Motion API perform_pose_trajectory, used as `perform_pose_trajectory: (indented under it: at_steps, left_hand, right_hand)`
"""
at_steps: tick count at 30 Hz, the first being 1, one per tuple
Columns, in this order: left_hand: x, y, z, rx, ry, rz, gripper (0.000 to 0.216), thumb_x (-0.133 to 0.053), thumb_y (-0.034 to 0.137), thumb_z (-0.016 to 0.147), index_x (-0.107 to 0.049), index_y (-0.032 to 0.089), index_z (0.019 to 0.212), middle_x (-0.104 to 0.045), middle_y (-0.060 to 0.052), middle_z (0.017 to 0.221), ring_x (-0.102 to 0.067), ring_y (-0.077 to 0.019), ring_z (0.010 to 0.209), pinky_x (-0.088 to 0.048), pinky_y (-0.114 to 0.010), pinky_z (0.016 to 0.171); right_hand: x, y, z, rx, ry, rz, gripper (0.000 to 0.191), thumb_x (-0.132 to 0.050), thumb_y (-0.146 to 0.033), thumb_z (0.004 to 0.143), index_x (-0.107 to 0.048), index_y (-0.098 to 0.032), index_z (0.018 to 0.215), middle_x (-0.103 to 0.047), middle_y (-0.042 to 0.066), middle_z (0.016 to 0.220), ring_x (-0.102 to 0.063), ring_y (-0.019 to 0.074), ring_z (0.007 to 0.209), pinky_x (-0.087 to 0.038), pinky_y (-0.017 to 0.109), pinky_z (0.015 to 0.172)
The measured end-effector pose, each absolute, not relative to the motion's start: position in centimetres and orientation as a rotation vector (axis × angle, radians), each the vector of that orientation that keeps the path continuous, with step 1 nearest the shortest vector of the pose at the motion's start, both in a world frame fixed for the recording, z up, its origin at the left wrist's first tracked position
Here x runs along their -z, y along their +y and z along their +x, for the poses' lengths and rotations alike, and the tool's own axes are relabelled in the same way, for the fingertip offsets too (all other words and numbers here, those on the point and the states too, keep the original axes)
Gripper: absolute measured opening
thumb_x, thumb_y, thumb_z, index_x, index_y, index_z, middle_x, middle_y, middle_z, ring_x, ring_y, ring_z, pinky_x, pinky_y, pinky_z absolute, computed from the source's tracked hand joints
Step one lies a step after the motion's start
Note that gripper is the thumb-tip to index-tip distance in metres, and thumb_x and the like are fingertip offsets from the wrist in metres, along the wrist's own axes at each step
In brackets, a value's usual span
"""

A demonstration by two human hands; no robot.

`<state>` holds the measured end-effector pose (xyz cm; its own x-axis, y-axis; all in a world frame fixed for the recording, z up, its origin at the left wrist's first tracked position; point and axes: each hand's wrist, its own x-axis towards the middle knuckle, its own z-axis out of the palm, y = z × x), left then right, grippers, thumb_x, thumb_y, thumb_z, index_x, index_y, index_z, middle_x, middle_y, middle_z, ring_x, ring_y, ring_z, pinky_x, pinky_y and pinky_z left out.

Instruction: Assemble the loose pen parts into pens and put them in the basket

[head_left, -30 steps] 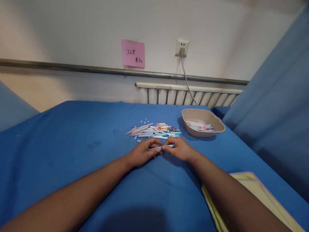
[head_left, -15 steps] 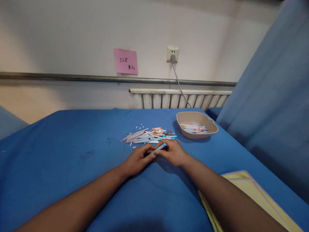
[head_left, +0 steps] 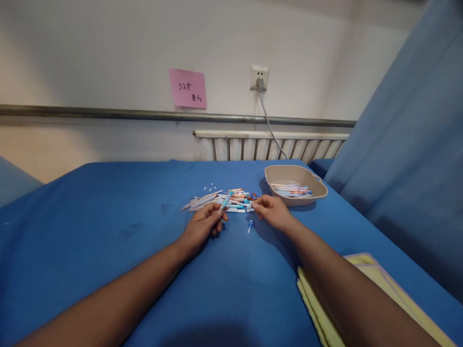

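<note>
My left hand [head_left: 204, 225] is closed around a light-blue pen barrel [head_left: 226, 200], which tilts up and to the right. My right hand [head_left: 272, 211] is at the right end of the pile of pen parts [head_left: 204, 202], thumb and fingertips pinched together near small white and blue pieces. Whatever is between those fingertips is too small to make out. A small blue piece with a pale stem [head_left: 250, 226] lies on the blue cloth between the hands. The pile holds pale barrels, thin rods, and orange and brown bits.
A beige basin [head_left: 300, 198] with several pens inside stands to the right, behind my right hand. A folded yellow cloth [head_left: 361, 274] lies under my right forearm. Tiny white tips [head_left: 210, 187] are scattered behind the pile. Beyond the table are a wall and a radiator [head_left: 249, 147].
My hands have come apart. The left keeps the pen barrel, now tilted more upright, while the right has moved right to the pile's end. The small blue piece now shows on the cloth.
</note>
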<state>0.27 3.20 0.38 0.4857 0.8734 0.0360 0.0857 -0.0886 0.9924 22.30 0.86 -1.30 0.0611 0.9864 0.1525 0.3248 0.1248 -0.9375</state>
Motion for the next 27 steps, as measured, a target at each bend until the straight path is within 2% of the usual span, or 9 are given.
perform_pose_trajectory:
  at_steps: [3, 5, 8, 13, 16, 20, 23, 27]
  left_hand:
    - [-0.3, 3.5, 0.1, -0.82, 0.872, 1.511, 0.027, -0.051, 0.041, 0.083, -0.053, 0.015, 0.089, -0.054, 0.002, 0.069, -0.039, -0.005, 0.044, -0.031, -0.017, 0.04]
    - [-0.2, 3.5, 0.1, -0.796, 0.881, 1.546, 0.029, -0.049, 0.043, 0.084, -0.054, 0.015, 0.091, -0.053, 0.002, 0.067, -0.037, -0.005, 0.044, -0.03, -0.017, 0.04]
    - [-0.2, 3.3, 0.2, -0.756, 0.907, 1.68, 0.031, -0.048, 0.045, 0.084, -0.054, 0.014, 0.083, -0.052, 0.003, 0.063, -0.038, -0.0059, 0.045, -0.031, -0.018, 0.042]
    - [-0.4, 2.9, 0.2, -0.684, 0.917, 1.963, 0.029, -0.048, 0.042, 0.084, -0.053, 0.016, 0.072, -0.054, 0.003, 0.063, -0.045, -0.0091, 0.055, -0.036, -0.019, 0.052]
    - [-0.5, 2.7, 0.2, -0.664, 0.915, 2.025, 0.029, -0.047, 0.042, 0.085, -0.054, 0.016, 0.073, -0.055, 0.002, 0.065, -0.047, -0.0104, 0.058, -0.037, -0.02, 0.055]
    - [-0.6, 2.7, 0.2, -0.632, 0.926, 1.998, 0.03, -0.046, 0.043, 0.085, -0.053, 0.016, 0.074, -0.055, 0.002, 0.064, -0.047, -0.0102, 0.055, -0.037, -0.021, 0.054]
    - [-0.7, 2.5, 0.3, -0.619, 0.913, 1.969, 0.03, -0.047, 0.043, 0.084, -0.053, 0.017, 0.073, -0.056, 0.002, 0.062, -0.047, -0.0106, 0.055, -0.037, -0.021, 0.054]
    - [-0.4, 2.5, 0.3, -0.604, 0.878, 1.93, 0.029, -0.048, 0.044, 0.084, -0.053, 0.017, 0.074, -0.056, 0.003, 0.063, -0.048, -0.0111, 0.056, -0.037, -0.021, 0.054]
  right_hand:
    - [1.9, 0.9, 23.0, -0.731, -1.615, -1.58, 0.023, -0.057, -0.038, 0.077, -0.057, -0.018, 0.067, -0.056, -0.002, 0.056, -0.051, 0.0114, 0.05, -0.037, 0.023, 0.05]
    - [1.8, 0.4, 22.5, -0.607, -1.755, -1.713, 0.027, -0.059, -0.043, 0.077, -0.059, -0.018, 0.068, -0.061, 0.001, 0.06, -0.054, 0.0135, 0.054, -0.035, 0.024, 0.052]
    - [0.9, -0.7, 20.8, -0.44, -1.917, -1.905, 0.033, -0.06, -0.052, 0.074, -0.062, -0.019, 0.077, -0.066, 0.006, 0.072, -0.059, 0.0176, 0.065, -0.035, 0.026, 0.055]
    - [0.2, -1.5, 19.3, -0.338, -2.018, -2.031, 0.016, -0.058, -0.03, 0.076, -0.062, -0.019, 0.086, -0.069, 0.007, 0.082, -0.062, 0.0197, 0.077, -0.037, 0.026, 0.063]
    - [0.5, -0.8, 19.9, -0.436, -1.829, -1.851, 0.014, -0.055, -0.025, 0.076, -0.063, -0.017, 0.085, -0.067, 0.006, 0.075, -0.061, 0.0182, 0.071, -0.039, 0.027, 0.062]
    - [0.3, 0.4, 20.8, -0.762, -1.271, -1.352, 0.026, -0.052, -0.036, 0.078, -0.063, -0.016, 0.091, -0.061, 0.0, 0.063, -0.054, 0.013, 0.055, -0.041, 0.025, 0.054]
    - [-0.3, 0.5, 20.9, -0.924, -1.039, -1.07, 0.03, -0.061, -0.041, 0.072, -0.063, -0.017, 0.09, -0.058, -0.003, 0.058, -0.051, 0.0107, 0.051, -0.042, 0.023, 0.051]
    - [-0.8, 0.0, 20.2, -0.998, -0.973, -0.952, 0.031, -0.069, -0.04, 0.066, -0.063, -0.017, 0.086, -0.062, -0.003, 0.062, -0.055, 0.0102, 0.053, -0.046, 0.024, 0.054]
